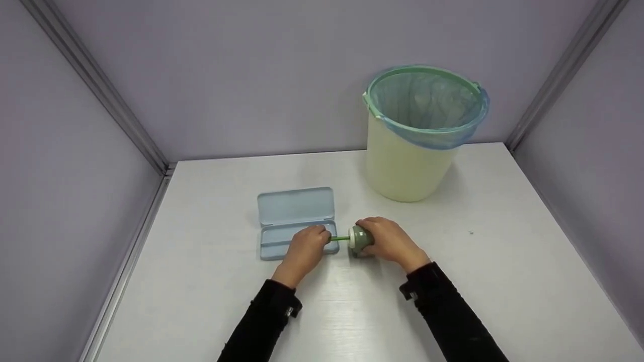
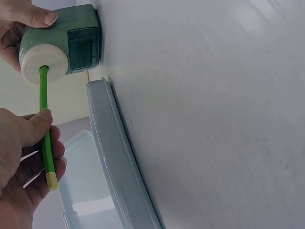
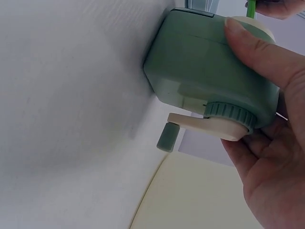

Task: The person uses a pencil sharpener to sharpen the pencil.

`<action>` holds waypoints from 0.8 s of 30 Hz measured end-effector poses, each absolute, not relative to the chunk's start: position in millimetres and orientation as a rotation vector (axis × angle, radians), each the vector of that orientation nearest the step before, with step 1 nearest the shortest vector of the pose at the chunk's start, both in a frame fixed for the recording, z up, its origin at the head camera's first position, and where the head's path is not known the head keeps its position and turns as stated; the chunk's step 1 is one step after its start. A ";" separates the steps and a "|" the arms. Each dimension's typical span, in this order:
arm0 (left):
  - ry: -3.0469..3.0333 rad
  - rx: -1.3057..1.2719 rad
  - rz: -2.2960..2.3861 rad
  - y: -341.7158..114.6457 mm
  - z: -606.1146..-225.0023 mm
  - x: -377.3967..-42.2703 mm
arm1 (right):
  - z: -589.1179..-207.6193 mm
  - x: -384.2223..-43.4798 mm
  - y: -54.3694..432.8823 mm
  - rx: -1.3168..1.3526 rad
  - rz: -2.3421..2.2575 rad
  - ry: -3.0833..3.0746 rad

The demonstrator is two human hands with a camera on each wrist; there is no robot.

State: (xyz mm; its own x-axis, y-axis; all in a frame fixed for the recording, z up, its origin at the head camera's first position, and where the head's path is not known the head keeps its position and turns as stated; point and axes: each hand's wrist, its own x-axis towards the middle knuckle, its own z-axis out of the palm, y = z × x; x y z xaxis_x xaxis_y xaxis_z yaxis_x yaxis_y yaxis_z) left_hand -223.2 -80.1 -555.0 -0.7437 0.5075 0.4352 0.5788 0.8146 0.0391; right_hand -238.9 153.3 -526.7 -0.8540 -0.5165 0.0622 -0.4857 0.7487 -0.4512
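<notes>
A green pencil (image 2: 46, 138) with a yellow end is pinched between the thumb and fingers of my left hand (image 1: 306, 250). Its other end sits in the round cream opening of a green crank pencil sharpener (image 3: 200, 62). My right hand (image 1: 390, 241) grips the sharpener's body from above, the thumb on one side. The cream crank handle (image 3: 193, 123) with its green knob shows on the back in the right wrist view, with no finger on the knob. Behind my left hand lies a light blue pencil case (image 1: 296, 206), its lid folded back; the hand covers part of its tray.
A cream bucket (image 1: 410, 168) with a green rim and a blue bag liner stands at the back right. Grey walls border the white table (image 1: 201, 301) at the back and sides. A tiny dark speck (image 1: 471, 232) lies right of my right hand.
</notes>
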 end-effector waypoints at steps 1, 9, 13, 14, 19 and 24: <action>-2.593 -0.817 -0.248 -80.1 -555.2 -223.1 | -526.3 -238.7 153.5 -0.828 -0.716 2.875; -2.534 -0.883 -0.315 -85.5 -557.3 -222.9 | -525.8 -238.2 152.4 -0.888 -0.665 2.898; -2.516 -0.914 -0.333 -87.3 -559.7 -223.2 | -526.8 -238.4 153.1 -0.921 -0.642 2.899; -2.514 -0.921 -0.340 -87.4 -560.3 -223.2 | -526.9 -238.3 153.5 -0.925 -0.641 2.899; -2.488 -0.930 -0.389 -85.7 -561.7 -223.1 | -525.3 -237.1 155.3 -0.935 -0.633 2.900; -2.470 -0.959 -0.382 -80.4 -561.3 -224.4 | -522.2 -236.2 155.8 -0.925 -0.626 2.908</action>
